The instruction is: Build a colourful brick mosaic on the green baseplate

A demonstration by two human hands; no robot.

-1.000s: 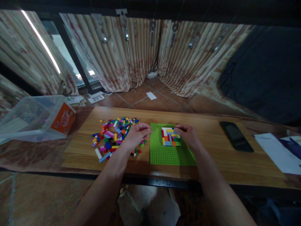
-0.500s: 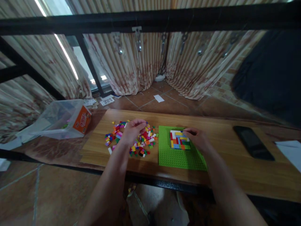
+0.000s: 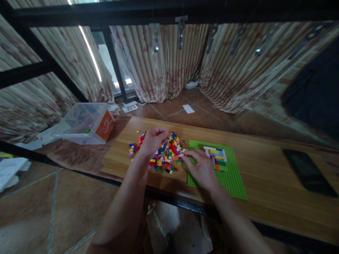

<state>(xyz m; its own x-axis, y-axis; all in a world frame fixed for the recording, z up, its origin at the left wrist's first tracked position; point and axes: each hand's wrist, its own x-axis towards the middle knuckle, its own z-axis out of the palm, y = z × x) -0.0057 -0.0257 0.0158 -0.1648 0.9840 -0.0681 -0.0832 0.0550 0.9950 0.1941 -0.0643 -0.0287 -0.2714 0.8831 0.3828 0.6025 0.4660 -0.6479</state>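
A heap of small toy building bricks (image 3: 172, 146) in many colours lies on the wooden table. Over the heap is my left hand (image 3: 155, 139), its thumb and fingers pinched together; whatever they hold is too small to make out. My right hand (image 3: 200, 165) reaches across the green baseplate (image 3: 234, 183) to the heap's right edge. Its thumb and forefinger are apart, close to some pale and orange bricks, with no brick clearly gripped. On the baseplate a flat block of joined bricks (image 3: 218, 155), edged in white at the back, is partly covered by my right hand.
A clear plastic box (image 3: 79, 123) with an orange label stands beyond the table's left end. To the right of the baseplate lies a black phone (image 3: 308, 171). A black bar (image 3: 169, 16) and striped curtains (image 3: 153, 70) are at the back.
My right hand has moved left, from the back right corner of the brick block to the edge of the heap. The left hand stays pinched over the heap. The view has shifted.
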